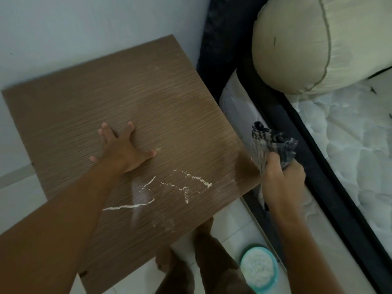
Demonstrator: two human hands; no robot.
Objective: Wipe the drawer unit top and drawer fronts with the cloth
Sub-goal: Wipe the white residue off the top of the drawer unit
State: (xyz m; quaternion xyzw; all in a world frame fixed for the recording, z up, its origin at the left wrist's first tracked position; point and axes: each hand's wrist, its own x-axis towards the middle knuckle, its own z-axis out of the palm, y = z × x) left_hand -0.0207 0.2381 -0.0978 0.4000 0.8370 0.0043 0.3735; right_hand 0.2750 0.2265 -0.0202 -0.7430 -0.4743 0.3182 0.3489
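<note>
The brown wood-grain top of the drawer unit (148, 98) fills the middle of the view, with white streaks and crumbs of dirt (186, 185) near its front right. My left hand (121, 149) lies flat on the top, fingers spread. My right hand (282, 183) is just past the top's right edge, gripping a bunched dark striped cloth (269, 143) that sticks up above the fist. The drawer fronts are hidden below the top.
A bed with a quilted white mattress (350, 145) and dark frame runs along the right, a cream pillow (318, 43) at its head. A teal bowl of white foam (258, 270) sits on the tiled floor by my feet. A pale wall stands behind.
</note>
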